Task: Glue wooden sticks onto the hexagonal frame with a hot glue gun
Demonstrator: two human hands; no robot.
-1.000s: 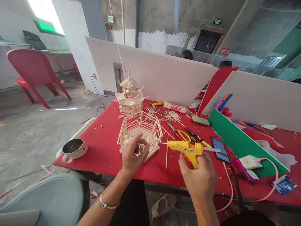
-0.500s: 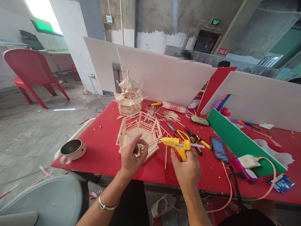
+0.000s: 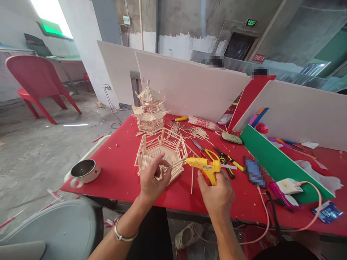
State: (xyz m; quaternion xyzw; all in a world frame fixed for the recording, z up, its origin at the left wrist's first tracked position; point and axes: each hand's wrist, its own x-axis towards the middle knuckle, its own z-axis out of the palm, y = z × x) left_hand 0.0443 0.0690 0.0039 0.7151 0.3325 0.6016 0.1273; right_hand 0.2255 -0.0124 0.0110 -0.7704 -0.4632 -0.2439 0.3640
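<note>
My right hand (image 3: 219, 193) is wrapped around the handle of a yellow glue gun (image 3: 204, 164), a glue stick poking out of its back end. The nozzle points left and meets the end of a thin wooden stick (image 3: 177, 163). Between thumb and fingertips, my left hand (image 3: 154, 177) pinches that stick's other end. Just behind the left hand lies a hexagonal base with railings (image 3: 161, 144), built of wooden sticks and partly hidden by that hand. Farther back stands a tiered stick pagoda (image 3: 149, 108). A single loose stick (image 3: 192, 180) lies below the glue gun.
Loose sticks (image 3: 200, 133), a bundled pack of sticks (image 3: 202, 122), yellow-handled scissors (image 3: 210, 152) and pliers (image 3: 227, 160) lie beyond the glue gun. A metal mug (image 3: 85, 171) is at the left edge of the red table (image 3: 116, 180). A green board (image 3: 271, 151) stands at right.
The view has shifted very slightly. Both hands keep their pose, with the glue gun nozzle still at the stick's end.
</note>
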